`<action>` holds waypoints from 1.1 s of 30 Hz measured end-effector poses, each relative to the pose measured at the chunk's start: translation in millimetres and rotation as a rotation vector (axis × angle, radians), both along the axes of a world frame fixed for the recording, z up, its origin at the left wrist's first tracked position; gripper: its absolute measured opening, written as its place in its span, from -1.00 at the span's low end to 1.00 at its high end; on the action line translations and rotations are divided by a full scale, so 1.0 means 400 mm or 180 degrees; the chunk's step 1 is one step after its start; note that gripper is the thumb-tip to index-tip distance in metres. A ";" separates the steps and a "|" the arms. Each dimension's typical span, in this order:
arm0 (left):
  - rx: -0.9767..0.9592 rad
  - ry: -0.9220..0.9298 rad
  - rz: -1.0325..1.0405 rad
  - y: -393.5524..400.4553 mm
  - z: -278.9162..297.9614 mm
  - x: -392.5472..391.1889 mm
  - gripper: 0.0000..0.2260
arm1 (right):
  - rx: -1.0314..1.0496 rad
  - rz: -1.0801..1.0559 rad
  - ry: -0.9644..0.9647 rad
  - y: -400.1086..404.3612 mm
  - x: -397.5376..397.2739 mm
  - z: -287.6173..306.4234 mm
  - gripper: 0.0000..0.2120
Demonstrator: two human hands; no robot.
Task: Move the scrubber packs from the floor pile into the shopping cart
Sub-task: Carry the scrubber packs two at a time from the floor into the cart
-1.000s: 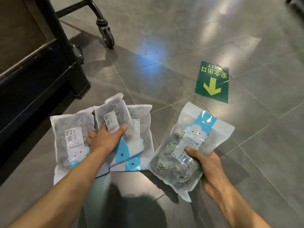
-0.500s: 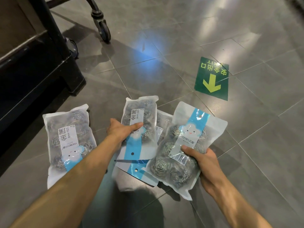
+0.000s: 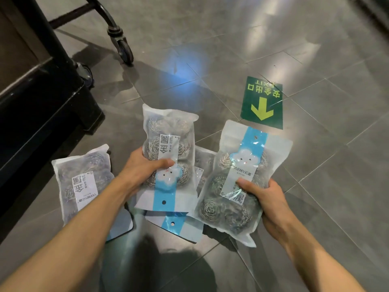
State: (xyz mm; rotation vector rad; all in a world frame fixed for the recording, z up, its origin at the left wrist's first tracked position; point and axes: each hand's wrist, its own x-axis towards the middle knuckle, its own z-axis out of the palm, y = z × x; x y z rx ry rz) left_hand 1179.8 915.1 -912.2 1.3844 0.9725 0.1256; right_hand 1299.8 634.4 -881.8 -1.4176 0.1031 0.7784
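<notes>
— Both hands busy?

— Yes. The left hand grips one scrubber pack at its side, thumb across the front, fingers curled behind. The right hand pinches a second pack the same way, thumb on the label.

— Why at the edges?

— I'd guess because the bags are slippery plastic stuffed with steel-wool balls; a thumb clamped over the bulge stops them sliding. Both packs are lifted clear, tilted face-up toward the person.

— Anything left down there?

— A third pack lies flat on the floor to the left, partly under the left forearm, and a fourth pack lies beneath and between the two held ones, mostly hidden.

— And the cart?

— Its wheel and dark frame stand at upper left, beside a black shelf base. The basket itself is out of view. A green exit sticker sits beyond the right pack.

— So one per hand, fewer trips?

— Seems so. Next both need carrying up and left.
</notes>
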 end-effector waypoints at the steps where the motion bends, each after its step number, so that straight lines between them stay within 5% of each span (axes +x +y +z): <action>1: 0.0074 -0.0108 0.0009 -0.005 0.033 -0.010 -0.58 | 0.0032 0.0060 -0.0088 0.003 0.008 0.025 -0.54; 6: 0.0301 -0.0497 0.0038 -0.033 0.304 -0.069 -0.48 | -0.0016 0.0224 -0.0236 0.014 0.026 0.256 -0.35; 11: 0.0459 -0.0698 0.0026 -0.067 0.740 -0.130 -0.53 | -0.0147 0.0448 -0.0249 -0.003 0.024 0.659 0.01; 16: 0.0540 -0.0851 -0.0057 -0.101 1.288 -0.168 -0.63 | -0.0049 0.0482 -0.0472 -0.037 0.008 1.208 -0.37; 19: 0.0724 -0.0982 -0.0062 -0.135 1.615 -0.188 -0.61 | 0.0016 0.0496 -0.0688 -0.066 -0.010 1.531 -0.15; 23: 0.0780 -0.1258 -0.0073 -0.186 1.987 -0.203 -0.60 | 0.0268 0.0309 -0.1045 -0.125 -0.058 1.904 -0.61; 28: 0.0833 -0.1591 -0.0166 -0.236 2.289 -0.223 -0.53 | 0.0480 -0.0101 -0.1498 -0.198 -0.120 2.215 -0.43; 33: 0.0858 -0.1785 -0.0295 -0.273 2.449 -0.219 -0.48 | 0.0382 -0.0529 -0.2006 -0.254 -0.165 2.370 -0.26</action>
